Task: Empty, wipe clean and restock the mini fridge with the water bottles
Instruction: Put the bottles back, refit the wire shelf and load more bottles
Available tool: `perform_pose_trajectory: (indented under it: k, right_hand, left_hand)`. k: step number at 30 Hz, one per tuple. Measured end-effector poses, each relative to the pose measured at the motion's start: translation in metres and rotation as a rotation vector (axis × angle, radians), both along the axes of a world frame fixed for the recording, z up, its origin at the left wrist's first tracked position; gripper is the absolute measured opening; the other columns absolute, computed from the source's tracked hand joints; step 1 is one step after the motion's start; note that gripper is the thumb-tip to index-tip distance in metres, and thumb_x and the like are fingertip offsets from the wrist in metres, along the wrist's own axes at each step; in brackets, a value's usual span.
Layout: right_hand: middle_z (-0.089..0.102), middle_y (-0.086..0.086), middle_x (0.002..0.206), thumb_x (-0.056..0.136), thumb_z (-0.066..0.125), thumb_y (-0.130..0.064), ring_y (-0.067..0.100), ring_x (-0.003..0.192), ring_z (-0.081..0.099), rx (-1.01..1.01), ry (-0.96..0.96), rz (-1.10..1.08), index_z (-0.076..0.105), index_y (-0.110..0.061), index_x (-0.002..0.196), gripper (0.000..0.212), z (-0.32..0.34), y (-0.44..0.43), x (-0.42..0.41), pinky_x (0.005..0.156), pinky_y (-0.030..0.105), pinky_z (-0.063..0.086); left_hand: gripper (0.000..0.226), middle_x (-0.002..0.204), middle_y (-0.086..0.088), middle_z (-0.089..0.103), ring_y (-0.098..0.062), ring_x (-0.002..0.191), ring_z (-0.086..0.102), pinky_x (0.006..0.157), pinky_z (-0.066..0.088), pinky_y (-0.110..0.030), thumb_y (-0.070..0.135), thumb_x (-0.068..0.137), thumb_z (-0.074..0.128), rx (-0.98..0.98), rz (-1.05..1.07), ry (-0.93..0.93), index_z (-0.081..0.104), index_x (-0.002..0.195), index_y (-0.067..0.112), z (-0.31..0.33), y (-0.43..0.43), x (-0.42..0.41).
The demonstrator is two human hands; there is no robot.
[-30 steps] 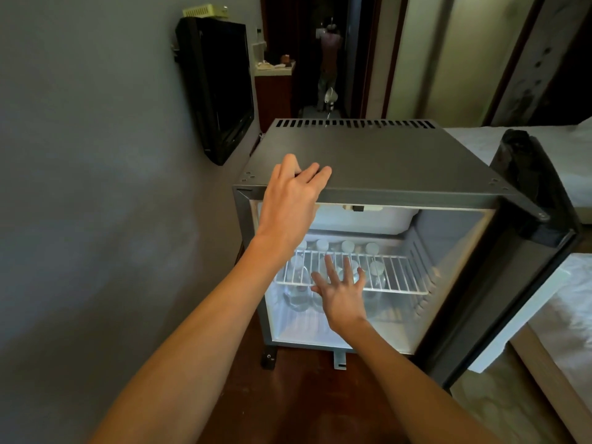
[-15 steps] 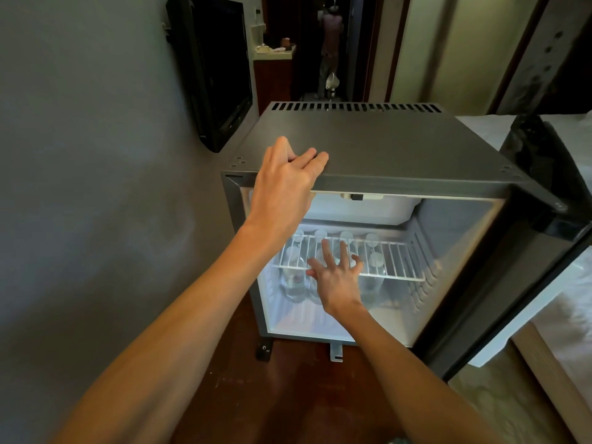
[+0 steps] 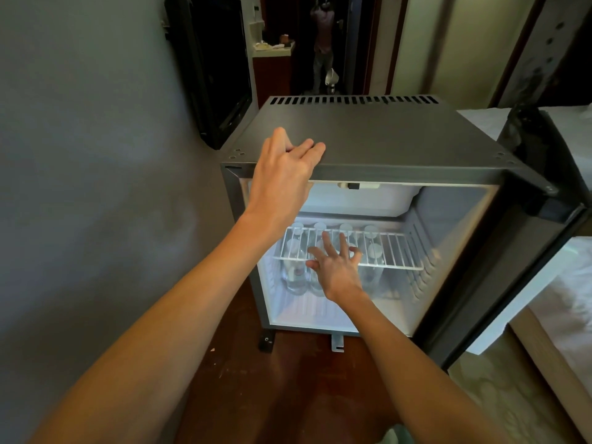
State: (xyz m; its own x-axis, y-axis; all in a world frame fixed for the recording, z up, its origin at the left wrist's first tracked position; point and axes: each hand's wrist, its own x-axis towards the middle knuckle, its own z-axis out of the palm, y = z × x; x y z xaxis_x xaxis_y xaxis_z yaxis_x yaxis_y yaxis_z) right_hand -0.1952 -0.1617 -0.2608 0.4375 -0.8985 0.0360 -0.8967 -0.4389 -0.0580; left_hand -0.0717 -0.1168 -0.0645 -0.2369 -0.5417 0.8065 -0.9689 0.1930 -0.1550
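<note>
The mini fridge [image 3: 384, 136] stands open, its door [image 3: 528, 251] swung out to the right of both hands. The left hand [image 3: 282, 177] lies flat on the top's front edge, gripping nothing. The right hand [image 3: 336, 267] reaches inside, fingers spread and loose, at the front rail of the wire shelf [image 3: 394, 251]; I can't tell whether it touches. Water bottles [image 3: 294, 270] stand just beneath and behind it, blurred through the bars, and I can't count them.

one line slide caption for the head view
Left hand rests on the open mini fridge; right hand reaches toward water bottles under the wire shelf.
</note>
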Motion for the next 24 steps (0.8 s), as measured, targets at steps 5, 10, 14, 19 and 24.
perform_pose_trajectory:
  k: [5, 10, 14, 19, 24]
  right_hand:
    - [-0.004, 0.005, 0.167, 0.107, 0.024, -0.042, 0.041, 0.15, -0.012, 0.011, -0.036, 0.0, 0.032, -0.036, 0.147, 0.042, -0.001, 0.005, -0.001, 0.117, 0.059, 0.01]
    - [0.008, 0.008, 0.165, 0.106, 0.037, -0.038, 0.041, 0.151, -0.005, -0.009, -0.104, 0.011, 0.03, -0.027, 0.147, 0.043, -0.003, 0.002, -0.002, 0.118, 0.059, 0.014]
    - [0.014, 0.009, 0.163, 0.102, 0.051, -0.033, 0.033, 0.152, -0.009, 0.023, -0.195, -0.028, 0.024, -0.011, 0.153, 0.061, -0.014, -0.003, -0.004, 0.117, 0.051, 0.01]
    - [0.015, -0.001, 0.163, 0.103, 0.052, -0.026, 0.027, 0.152, -0.013, 0.07, -0.17, -0.024, 0.02, -0.018, 0.156, 0.062, -0.003, -0.003, -0.002, 0.117, 0.049, 0.009]
    - [0.025, 0.002, 0.161, 0.105, 0.041, -0.035, 0.025, 0.153, -0.005, 0.168, -0.363, -0.06, 0.013, -0.013, 0.154, 0.06, 0.02, 0.035, -0.016, 0.122, 0.048, 0.004]
  left_hand:
    - [0.052, 0.108, -0.004, 0.073, -0.028, 0.079, 0.05, 0.071, 0.048, -0.037, -0.002, 0.07, 0.079, 0.006, 0.031, -0.018, 0.066, 0.12, 0.005, 0.0, 0.001, -0.001]
    - [0.054, 0.106, -0.001, 0.072, -0.026, 0.08, 0.049, 0.073, 0.046, -0.034, 0.001, 0.069, 0.081, 0.028, 0.043, -0.019, 0.065, 0.121, 0.007, 0.0, 0.002, -0.002]
    - [0.053, 0.113, -0.005, 0.071, -0.026, 0.084, 0.048, 0.074, 0.045, -0.035, 0.002, 0.075, 0.077, 0.04, 0.059, -0.047, 0.062, 0.125, 0.006, -0.001, 0.002, 0.0]
    - [0.062, 0.127, -0.009, 0.063, -0.027, 0.092, 0.048, 0.078, 0.044, -0.035, 0.001, 0.075, 0.074, 0.155, 0.135, -0.108, 0.054, 0.134, 0.006, 0.002, 0.009, -0.007]
    - [0.073, 0.144, -0.011, 0.049, -0.029, 0.116, 0.047, 0.093, 0.043, -0.039, 0.0, 0.074, 0.074, 0.257, 0.079, -0.005, 0.047, 0.141, 0.008, 0.001, 0.025, -0.007]
